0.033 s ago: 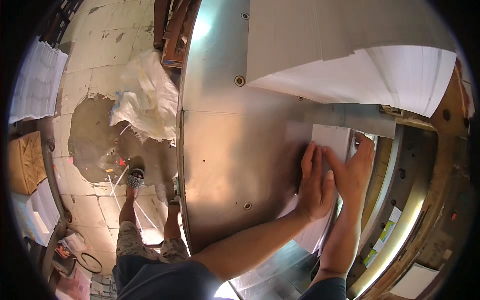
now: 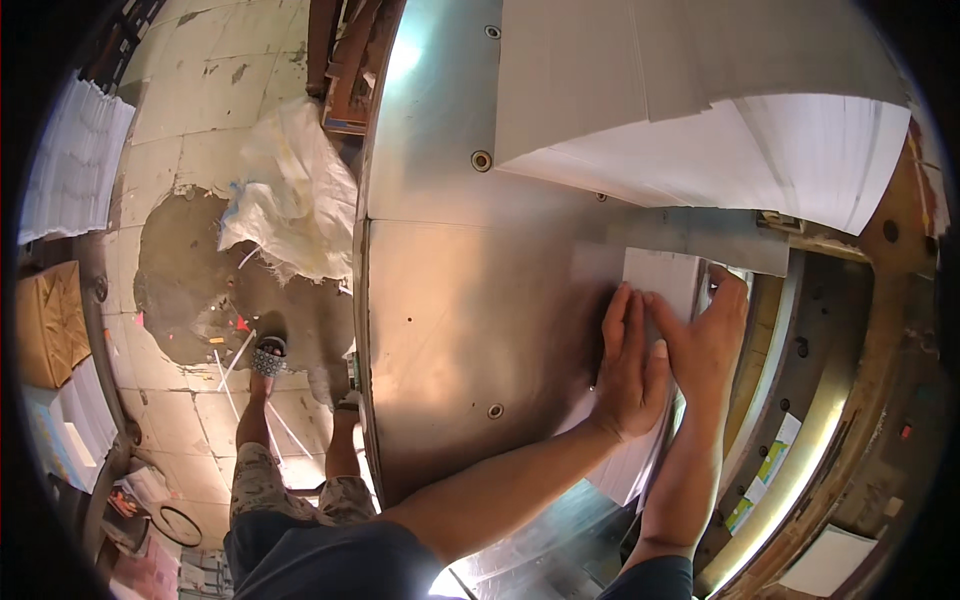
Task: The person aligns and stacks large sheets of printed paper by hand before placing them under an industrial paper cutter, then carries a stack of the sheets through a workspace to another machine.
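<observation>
The narrow white paper stack (image 2: 655, 267) lies under both hands, its long axis running away from the person. The left hand (image 2: 635, 365) lies flattened on its left side, fingers extended; the right hand (image 2: 708, 335) spreads over its right edge, whether gripping I cannot tell. Left of them spreads the metal tabletop (image 2: 450, 320), then tiled floor (image 2: 165, 425); beyond them stands a taller paper stack (image 2: 800, 150).

The person wears a dark blue, short-sleeved shirt (image 2: 330, 558), mottled light-and-dark shorts (image 2: 262, 488) and a sandal (image 2: 268, 361) whose greyish strap seems dotted.
</observation>
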The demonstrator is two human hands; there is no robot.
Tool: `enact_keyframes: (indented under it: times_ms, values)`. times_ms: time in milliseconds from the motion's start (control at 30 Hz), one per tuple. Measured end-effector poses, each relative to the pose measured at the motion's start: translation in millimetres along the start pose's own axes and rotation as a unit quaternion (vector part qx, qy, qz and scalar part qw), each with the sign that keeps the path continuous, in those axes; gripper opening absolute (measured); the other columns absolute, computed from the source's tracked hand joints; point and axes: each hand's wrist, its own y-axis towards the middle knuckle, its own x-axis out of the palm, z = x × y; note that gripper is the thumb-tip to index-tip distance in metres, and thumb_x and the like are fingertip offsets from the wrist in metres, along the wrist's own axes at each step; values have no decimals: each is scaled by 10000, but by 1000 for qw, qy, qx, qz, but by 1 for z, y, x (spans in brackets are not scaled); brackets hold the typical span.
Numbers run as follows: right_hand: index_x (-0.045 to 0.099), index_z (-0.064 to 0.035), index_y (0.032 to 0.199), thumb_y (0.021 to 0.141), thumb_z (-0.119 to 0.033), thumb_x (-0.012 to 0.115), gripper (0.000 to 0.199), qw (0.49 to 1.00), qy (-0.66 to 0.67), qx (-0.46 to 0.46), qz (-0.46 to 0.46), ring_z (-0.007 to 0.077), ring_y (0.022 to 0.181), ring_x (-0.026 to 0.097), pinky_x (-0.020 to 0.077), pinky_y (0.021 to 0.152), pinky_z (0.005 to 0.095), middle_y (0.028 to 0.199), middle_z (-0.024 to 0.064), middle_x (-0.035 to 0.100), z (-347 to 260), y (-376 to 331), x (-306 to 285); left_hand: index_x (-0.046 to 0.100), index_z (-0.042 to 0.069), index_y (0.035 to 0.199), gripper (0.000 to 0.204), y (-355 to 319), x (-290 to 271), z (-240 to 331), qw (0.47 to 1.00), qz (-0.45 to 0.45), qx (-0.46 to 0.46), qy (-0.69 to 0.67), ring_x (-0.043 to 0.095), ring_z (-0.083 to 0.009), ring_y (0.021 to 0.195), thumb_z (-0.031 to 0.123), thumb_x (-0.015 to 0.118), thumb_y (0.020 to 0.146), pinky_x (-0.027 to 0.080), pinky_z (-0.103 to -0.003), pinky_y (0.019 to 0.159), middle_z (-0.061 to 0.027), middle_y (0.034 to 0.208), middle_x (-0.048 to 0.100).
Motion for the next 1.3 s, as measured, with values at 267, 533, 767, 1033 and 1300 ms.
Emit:
enact_keyframes:
  times_ms: [267, 533, 767, 1033, 1300]
  values:
    - [518, 53, 1190, 689, -266, 834, 673, 1000, -10, -11, -13, 406, 1071, 540, 441, 914, 461, 1129, 231, 563, -3, 4, -3, 248, -189, 1414, 631, -1, 0, -3, 1000, 14, 16, 13, 282, -456, 1382, 278, 377, 1009, 285, -437, 1141, -300, 1516, 156]
    - [508, 70, 1226, 715, -246, 820, 677, 996, 51, 13, -73, 385, 1074, 550, 447, 935, 442, 1144, 228, 557, 5, 5, -16, 253, -177, 1421, 620, -1, 0, -3, 1000, 9, 13, 17, 260, -448, 1393, 277, 354, 1012, 258, -437, 1152, -302, 1514, 162]
    - [495, 33, 1293, 724, -230, 820, 706, 965, 178, 92, -170, 280, 1129, 552, 481, 912, 402, 1219, 170, 543, 19, 10, -36, 244, -163, 1433, 628, -1, 2, -4, 999, 8, 18, 50, 299, -450, 1378, 261, 400, 997, 300, -429, 1134, -295, 1517, 158]
    - [518, 36, 1194, 723, -236, 811, 617, 995, 52, 1, -84, 352, 1062, 578, 482, 881, 424, 1136, 205, 573, 7, 0, -21, 275, -175, 1412, 574, 1, -1, -3, 999, 10, 18, 44, 311, -454, 1370, 196, 400, 992, 313, -428, 1128, -297, 1512, 176]
    - [542, 38, 1103, 715, -260, 821, 563, 1000, 4, 12, -5, 403, 1003, 587, 480, 855, 448, 1077, 222, 588, 0, -3, -6, 279, -174, 1415, 554, -2, 0, 0, 1000, 5, 2, 29, 273, -430, 1395, 184, 340, 996, 263, -432, 1151, -280, 1519, 174]
